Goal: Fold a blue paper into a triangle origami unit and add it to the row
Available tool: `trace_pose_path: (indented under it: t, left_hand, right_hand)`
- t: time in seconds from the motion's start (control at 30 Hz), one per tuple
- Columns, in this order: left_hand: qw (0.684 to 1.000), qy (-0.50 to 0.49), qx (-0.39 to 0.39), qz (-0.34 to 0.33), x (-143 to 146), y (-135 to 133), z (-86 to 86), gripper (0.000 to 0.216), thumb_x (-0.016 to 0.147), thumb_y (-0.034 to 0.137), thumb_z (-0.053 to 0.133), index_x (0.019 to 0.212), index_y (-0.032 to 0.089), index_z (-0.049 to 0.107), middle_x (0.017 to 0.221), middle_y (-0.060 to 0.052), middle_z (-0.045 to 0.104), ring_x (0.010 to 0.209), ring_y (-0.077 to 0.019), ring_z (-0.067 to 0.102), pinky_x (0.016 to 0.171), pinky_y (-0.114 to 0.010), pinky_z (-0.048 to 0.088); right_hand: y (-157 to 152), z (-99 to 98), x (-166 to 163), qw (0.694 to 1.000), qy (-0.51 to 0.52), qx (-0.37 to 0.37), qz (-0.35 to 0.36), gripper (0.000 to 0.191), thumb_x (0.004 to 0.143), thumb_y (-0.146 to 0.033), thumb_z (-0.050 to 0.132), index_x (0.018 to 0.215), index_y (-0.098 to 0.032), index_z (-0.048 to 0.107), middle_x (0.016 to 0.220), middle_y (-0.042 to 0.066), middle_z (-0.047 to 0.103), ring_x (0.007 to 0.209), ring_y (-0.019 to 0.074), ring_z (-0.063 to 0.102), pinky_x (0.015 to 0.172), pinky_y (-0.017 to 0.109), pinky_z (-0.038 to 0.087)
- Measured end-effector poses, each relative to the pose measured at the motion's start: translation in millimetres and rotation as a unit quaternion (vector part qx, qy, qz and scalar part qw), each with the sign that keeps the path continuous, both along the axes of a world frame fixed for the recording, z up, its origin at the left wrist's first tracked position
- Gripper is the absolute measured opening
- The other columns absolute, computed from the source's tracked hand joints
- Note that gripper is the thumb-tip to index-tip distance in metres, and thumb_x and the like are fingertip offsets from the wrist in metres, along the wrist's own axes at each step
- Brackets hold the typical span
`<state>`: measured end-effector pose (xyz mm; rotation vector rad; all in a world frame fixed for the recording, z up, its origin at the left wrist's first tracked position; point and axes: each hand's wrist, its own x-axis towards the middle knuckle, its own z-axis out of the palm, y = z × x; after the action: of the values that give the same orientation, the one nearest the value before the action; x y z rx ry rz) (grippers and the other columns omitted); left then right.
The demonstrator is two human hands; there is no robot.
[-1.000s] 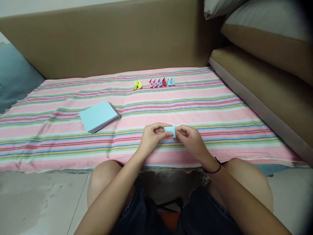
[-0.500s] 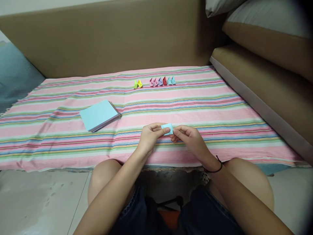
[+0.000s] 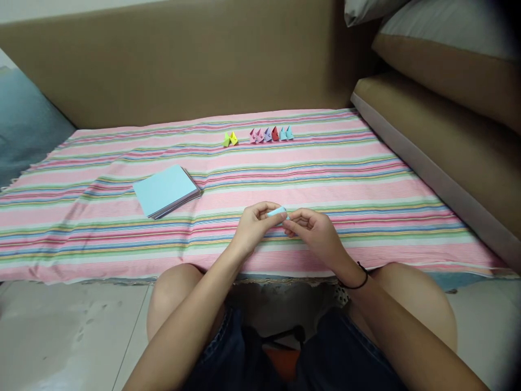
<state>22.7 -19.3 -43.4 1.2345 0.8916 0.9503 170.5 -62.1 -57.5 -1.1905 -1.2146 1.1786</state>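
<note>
Between my two hands is a small folded piece of light blue paper (image 3: pixel 277 212), held above the striped cloth. My left hand (image 3: pixel 255 225) pinches it from the left, thumb across its near face and fingers behind. At its right edge, the thumb and fingertips of my right hand (image 3: pixel 311 228) are closed on it; a black band circles that wrist. My fingers cover much of the paper, so its exact folds are hidden.
A stack of coloured paper (image 3: pixel 166 190), light blue on top, lies to the left. Farther back stand small folded paper pieces: two yellow-green ones (image 3: pixel 230 139) and a row of several pink, purple, red and blue ones (image 3: pixel 267 134). Brown cushions (image 3: pixel 439 136) are piled at the right.
The blue paper has tilted, so less of its flat face shows. My thumbs have come closer together over it.
</note>
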Motion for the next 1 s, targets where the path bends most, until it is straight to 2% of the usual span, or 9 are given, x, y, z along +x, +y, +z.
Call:
trace_pose_path:
  t: [0.1, 0.23, 0.43, 0.57, 0.73, 0.8, 0.9, 1.0]
  left_hand:
    - [0.999, 0.03, 0.034, -0.029, -1.3, 0.4, 2.2, 0.021, 0.067, 0.033, 0.074, 0.073, 0.014, 0.07, 0.071, -0.003, 0.067, 0.067, -0.0135, 0.058, 0.065, -0.025, 0.046]
    - [0.994, 0.082, 0.065, -0.013, -4.7, 1.9, 3.4, 0.023, 0.066, 0.036, 0.074, 0.069, 0.013, 0.072, 0.061, -0.004, 0.066, 0.056, -0.0132, 0.054, 0.055, -0.025, 0.043]
    - [0.993, 0.09, 0.038, -0.058, -13.0, 7.5, 7.4, 0.027, 0.067, 0.038, 0.073, 0.077, 0.013, 0.075, 0.071, -0.007, 0.069, 0.063, -0.0149, 0.057, 0.057, -0.025, 0.045]
    - [0.994, 0.097, 0.004, -0.05, -15.9, 10.7, 6.3, 0.029, 0.069, 0.038, 0.072, 0.078, 0.011, 0.074, 0.07, -0.006, 0.069, 0.059, -0.0128, 0.056, 0.055, -0.024, 0.045]
    - [0.998, 0.029, -0.012, -0.048, -6.5, 6.2, 2.2, 0.033, 0.061, 0.034, 0.078, 0.084, 0.012, 0.069, 0.071, -0.002, 0.068, 0.064, -0.0121, 0.061, 0.063, -0.023, 0.049]
    - [0.999, 0.002, -0.022, -0.039, -2.1, 3.2, 0.5, 0.034, 0.055, 0.032, 0.082, 0.078, 0.012, 0.064, 0.065, -0.001, 0.066, 0.062, -0.0127, 0.063, 0.064, -0.024, 0.05]
    - [1.0, 0.021, -0.008, -0.012, -0.3, 1.1, -1.8, 0.033, 0.055, 0.032, 0.081, 0.066, 0.013, 0.057, 0.057, 0.0, 0.063, 0.054, -0.0126, 0.061, 0.058, -0.024, 0.049]
    - [0.995, 0.088, 0.054, -0.003, -3.5, 1.5, -3.0, 0.029, 0.06, 0.032, 0.078, 0.065, 0.013, 0.057, 0.054, 0.001, 0.06, 0.052, -0.0118, 0.058, 0.053, -0.023, 0.046]
  right_hand:
    - [-0.1, 0.5, -1.0, 1.0, 0.008, -0.012, -0.003, 0.024, 0.071, -0.039, 0.071, 0.072, -0.017, 0.063, 0.059, 0.0, 0.063, 0.057, 0.0136, 0.06, 0.057, 0.028, 0.05]
    - [0.2, 1.4, -2.0, 1.0, 0.017, -0.016, 0.017, 0.025, 0.069, -0.04, 0.071, 0.07, -0.017, 0.062, 0.057, 0.0, 0.063, 0.055, 0.0128, 0.058, 0.055, 0.027, 0.048]
    - [2.0, 1.3, 1.3, 0.998, 0.029, -0.018, 0.049, 0.024, 0.07, -0.038, 0.071, 0.069, -0.017, 0.062, 0.057, -0.001, 0.062, 0.054, 0.0115, 0.057, 0.055, 0.026, 0.047]
    - [2.4, 1.1, 4.1, 0.996, 0.033, -0.026, 0.083, 0.023, 0.071, -0.038, 0.071, 0.07, -0.016, 0.062, 0.059, 0.0, 0.063, 0.055, 0.0117, 0.057, 0.056, 0.027, 0.048]
    - [4.4, 0.1, 5.8, 0.998, 0.048, -0.038, 0.007, 0.025, 0.07, -0.04, 0.071, 0.068, -0.017, 0.061, 0.058, 0.0, 0.062, 0.055, 0.0122, 0.058, 0.056, 0.027, 0.048]
    - [5.9, -0.3, 6.7, 0.997, 0.061, -0.038, -0.011, 0.025, 0.07, -0.04, 0.071, 0.067, -0.018, 0.061, 0.059, 0.0, 0.062, 0.056, 0.0121, 0.058, 0.057, 0.026, 0.048]
    - [7.6, -0.5, 8.7, 0.997, 0.054, -0.047, 0.016, 0.025, 0.07, -0.04, 0.07, 0.066, -0.019, 0.058, 0.06, -0.001, 0.062, 0.059, 0.0125, 0.059, 0.06, 0.027, 0.049]
    - [8.5, -0.5, 11.1, 0.999, 0.009, -0.025, 0.03, 0.022, 0.069, -0.036, 0.072, 0.071, -0.02, 0.058, 0.067, -0.002, 0.062, 0.067, 0.014, 0.061, 0.065, 0.027, 0.051]
